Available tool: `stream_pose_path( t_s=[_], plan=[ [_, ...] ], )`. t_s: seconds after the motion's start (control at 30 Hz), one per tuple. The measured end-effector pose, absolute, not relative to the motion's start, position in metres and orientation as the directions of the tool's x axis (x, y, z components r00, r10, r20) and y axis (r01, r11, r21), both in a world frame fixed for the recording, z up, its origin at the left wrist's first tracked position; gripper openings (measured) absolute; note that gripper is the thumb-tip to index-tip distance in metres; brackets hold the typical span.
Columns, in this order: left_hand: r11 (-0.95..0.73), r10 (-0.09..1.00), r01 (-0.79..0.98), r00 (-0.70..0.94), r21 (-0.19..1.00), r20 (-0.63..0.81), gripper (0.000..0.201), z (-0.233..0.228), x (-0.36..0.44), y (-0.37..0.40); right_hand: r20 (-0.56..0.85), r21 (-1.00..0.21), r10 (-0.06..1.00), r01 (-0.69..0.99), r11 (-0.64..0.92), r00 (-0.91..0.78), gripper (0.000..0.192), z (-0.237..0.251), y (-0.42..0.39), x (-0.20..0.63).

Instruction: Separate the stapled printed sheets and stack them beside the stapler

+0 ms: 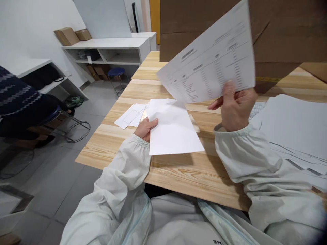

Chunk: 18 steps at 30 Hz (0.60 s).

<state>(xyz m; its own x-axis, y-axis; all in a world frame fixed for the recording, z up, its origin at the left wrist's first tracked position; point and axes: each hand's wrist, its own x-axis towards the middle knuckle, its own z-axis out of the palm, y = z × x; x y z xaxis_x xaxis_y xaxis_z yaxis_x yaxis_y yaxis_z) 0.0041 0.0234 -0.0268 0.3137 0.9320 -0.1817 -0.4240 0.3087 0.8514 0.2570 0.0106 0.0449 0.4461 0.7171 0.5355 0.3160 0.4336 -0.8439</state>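
My left hand [146, 128] grips the left edge of a blank white sheet of paper [173, 132], thumb on top, just above the wooden table. Whether that is one sheet or several I cannot tell. Raised to the right, my right hand [236, 105] pinches a printed sheet [214, 61] by its lower edge. Lines and columns of print cover that sheet, too small to read, and it is tilted. Beyond my left hand, small white papers with line drawings [130, 115] lie on the table. To the right of my right hand spreads a pile of white papers [296, 122].
A large brown cardboard box [281, 30] stands at the table's [102, 146] far side. Left of the table, a person in a patterned sweater [20, 95] sits on a stool. White shelves [114, 44] with small boxes and a blue stool [116, 71] are behind.
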Motion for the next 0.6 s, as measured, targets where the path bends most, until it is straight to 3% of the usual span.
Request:
stream_pose_path(
  t_s=[0.13,0.37,0.6],
  plan=[
    [0.324,0.924,-0.370,0.320,0.871,-0.208,0.047,-0.031,0.003,0.024,0.496,-0.860,0.608,0.255,0.441,0.620,0.016,0.064,0.025,0.292],
    [0.320,0.919,-0.312,0.332,0.895,-0.213,0.050,-0.032,0.002,0.025,0.363,-0.915,0.655,0.120,0.386,0.663,0.009,0.065,0.038,0.309],
    [0.304,0.920,-0.301,0.338,0.904,-0.198,0.047,-0.032,0.002,0.024,0.394,-0.914,0.665,0.190,0.359,0.635,0.010,0.059,0.040,0.316]
  ],
)
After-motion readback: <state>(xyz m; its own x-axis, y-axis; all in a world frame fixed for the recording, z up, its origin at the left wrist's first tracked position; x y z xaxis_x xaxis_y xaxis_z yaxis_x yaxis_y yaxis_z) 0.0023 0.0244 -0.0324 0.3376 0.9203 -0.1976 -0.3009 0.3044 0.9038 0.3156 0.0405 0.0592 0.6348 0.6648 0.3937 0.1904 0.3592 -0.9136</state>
